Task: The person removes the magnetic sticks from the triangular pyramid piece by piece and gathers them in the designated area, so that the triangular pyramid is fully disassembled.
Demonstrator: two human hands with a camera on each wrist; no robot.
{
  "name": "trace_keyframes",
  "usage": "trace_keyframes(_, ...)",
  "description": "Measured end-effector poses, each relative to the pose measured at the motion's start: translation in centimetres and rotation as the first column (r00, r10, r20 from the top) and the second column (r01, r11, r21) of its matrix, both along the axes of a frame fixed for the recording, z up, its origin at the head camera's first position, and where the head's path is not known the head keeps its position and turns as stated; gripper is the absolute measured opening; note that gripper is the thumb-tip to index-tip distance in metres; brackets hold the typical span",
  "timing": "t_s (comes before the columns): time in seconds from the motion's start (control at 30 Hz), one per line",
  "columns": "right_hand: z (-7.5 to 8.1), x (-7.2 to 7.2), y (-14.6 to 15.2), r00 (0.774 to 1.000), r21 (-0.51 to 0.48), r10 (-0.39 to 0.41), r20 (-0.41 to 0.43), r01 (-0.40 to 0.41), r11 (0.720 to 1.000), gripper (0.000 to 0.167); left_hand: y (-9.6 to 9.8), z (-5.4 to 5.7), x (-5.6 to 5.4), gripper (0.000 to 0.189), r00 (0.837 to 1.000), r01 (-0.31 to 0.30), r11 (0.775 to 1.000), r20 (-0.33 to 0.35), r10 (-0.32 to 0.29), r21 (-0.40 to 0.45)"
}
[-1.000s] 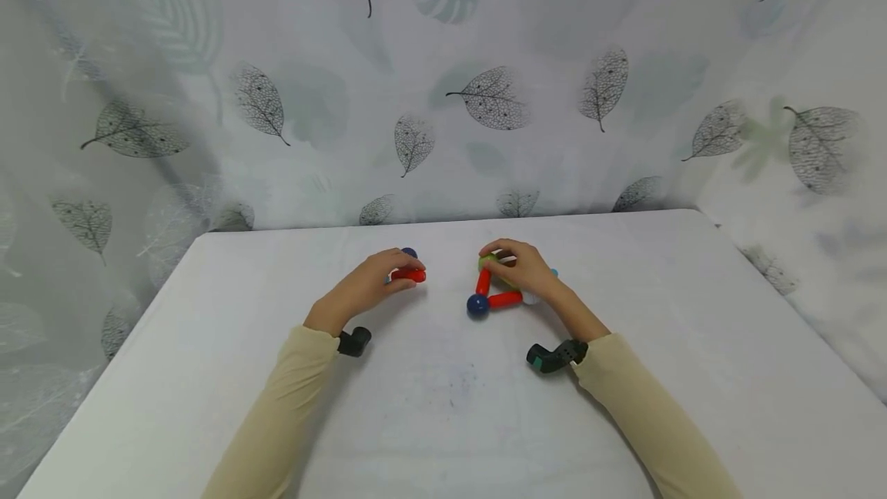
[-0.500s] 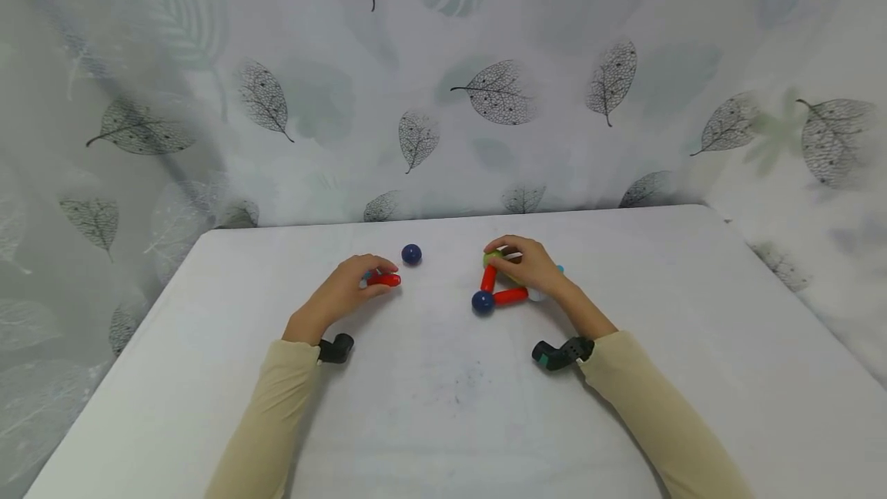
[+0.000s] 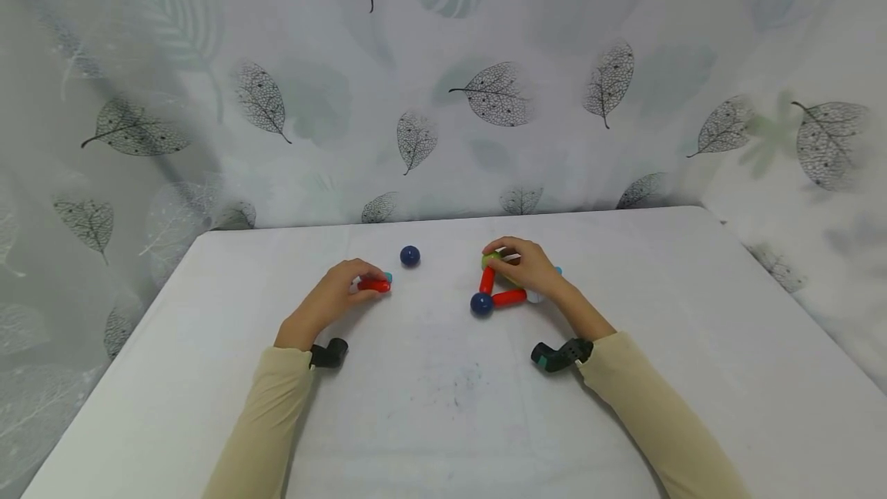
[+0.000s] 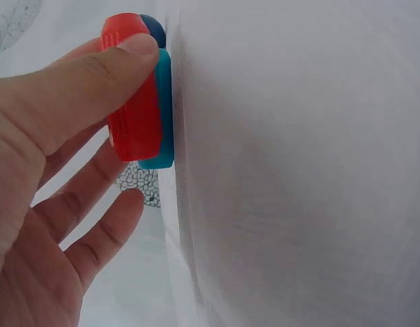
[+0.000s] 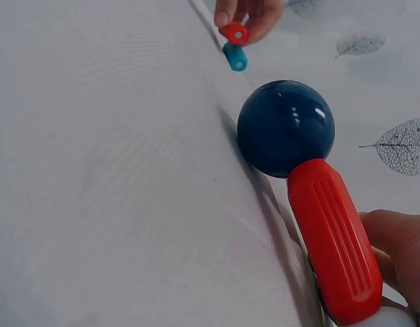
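My left hand (image 3: 324, 300) pinches a red rod (image 4: 133, 129) between thumb and fingers, low over the table. A teal rod (image 4: 166, 109) lies right against it on the table side; whether the fingers also hold it, I cannot tell. At the right, my right hand (image 3: 530, 269) has thumb and fingers around a green ball (image 3: 491, 261), the far corner of a joined ball-and-rod shape. From that ball one red rod (image 3: 487, 280) runs to a dark blue ball (image 5: 286, 128). A second red rod (image 5: 335, 242) joins the blue ball to a white ball (image 3: 534, 297), partly hidden by the hand.
A loose dark blue ball (image 3: 410, 256) sits between the hands, near the back of the white table (image 3: 443, 422). A light blue piece (image 3: 558, 270) shows behind the right wrist. A leaf-patterned curtain (image 3: 443, 83) hangs behind the table.
My left hand has drawn left and slightly nearer with the red rod, away from the loose blue ball, which now shows whole. My right hand stays on the green ball.
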State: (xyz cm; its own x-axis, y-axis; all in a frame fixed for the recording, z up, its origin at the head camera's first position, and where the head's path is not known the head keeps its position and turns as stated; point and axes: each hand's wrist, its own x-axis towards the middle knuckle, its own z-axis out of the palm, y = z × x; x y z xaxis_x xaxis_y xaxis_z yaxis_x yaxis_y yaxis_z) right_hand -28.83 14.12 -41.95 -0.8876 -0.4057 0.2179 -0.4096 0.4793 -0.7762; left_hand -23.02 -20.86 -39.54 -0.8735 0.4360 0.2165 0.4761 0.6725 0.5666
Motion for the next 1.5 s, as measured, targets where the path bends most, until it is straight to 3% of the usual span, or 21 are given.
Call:
trace_keyframes(0.2, -0.1, 0.1, 0.1, 1.0, -0.008, -0.002, 0.006, 0.002, 1.0, 0.019, 0.0, 0.0, 0.2, 0.024, 1.0, -0.008, 0.999, -0.022, 0.007, -0.048)
trace_keyframes(0.73, -0.4, 0.3, 0.3, 1.0, -0.024, -0.006, -0.027, 0.005, 1.0, 0.022, -0.1, -0.6, -0.3, 0.021, 1.0, 0.007, 0.999, -0.005, -0.006, 0.039)
trace_keyframes(1.03, 0.0, 0.2, 0.2, 1.0, -0.012, -0.01, -0.008, 0.01, 1.0, 0.021, 0.8, -0.4, -0.3, 0.015, 0.996, 0.044, 0.997, -0.076, -0.039, 0.063)
trace_keyframes(1.27, 0.1, 0.1, 0.0, 1.0, -0.011, -0.006, -0.007, 0.006, 1.0, 0.021, 2.0, 0.3, -0.2, 0.016, 0.999, 0.036, 0.998, 0.017, -0.037, 0.059)
trace_keyframes(1.5, -0.1, 0.0, -0.1, 1.0, -0.019, 0.006, -0.009, -0.006, 1.0, 0.021, 3.4, 0.5, -0.2, 0.02, 0.998, 0.062, 0.998, 0.003, -0.063, 0.03)
